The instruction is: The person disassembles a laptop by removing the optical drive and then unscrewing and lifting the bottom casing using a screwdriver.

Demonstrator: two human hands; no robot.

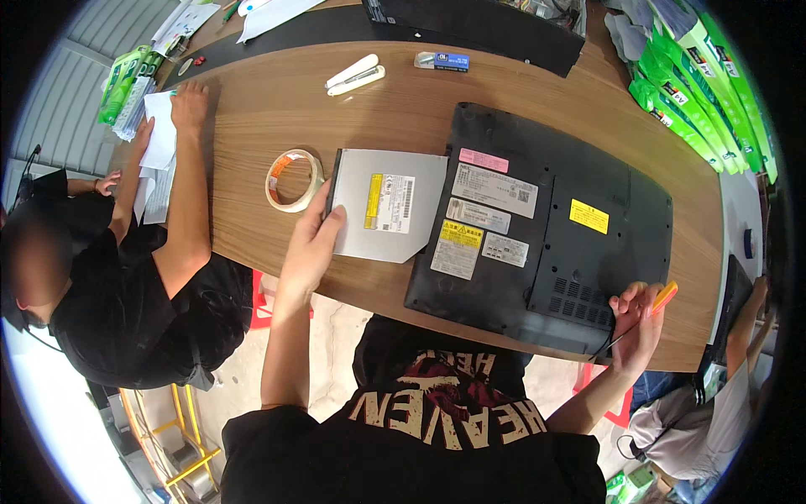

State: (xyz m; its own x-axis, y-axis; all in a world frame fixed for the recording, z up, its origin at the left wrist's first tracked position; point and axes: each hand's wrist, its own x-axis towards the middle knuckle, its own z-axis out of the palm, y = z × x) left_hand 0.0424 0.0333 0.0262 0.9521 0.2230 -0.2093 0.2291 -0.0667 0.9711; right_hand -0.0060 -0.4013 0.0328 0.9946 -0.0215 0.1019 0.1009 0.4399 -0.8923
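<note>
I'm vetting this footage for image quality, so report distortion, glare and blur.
In the head view, edges of the wooden table bow and corners go black; the lower left washes out white; blur covers the co-worker's head at left; the optical drive, laptop, left hand and right hand look fairly sharp.

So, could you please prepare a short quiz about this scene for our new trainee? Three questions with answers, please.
1. Multiple choice: what does the person's left hand hold?
a) a sheet of paper
b) an optical drive
c) a white utility knife
2. True or false: the laptop lies with its underside facing up.
3. Fill the gap: the right hand holds a screwdriver with an ___ handle.

Key:
1. b; the fingers are at its left end.
2. True; the labels and vent slots face up.
3. Orange.
</note>
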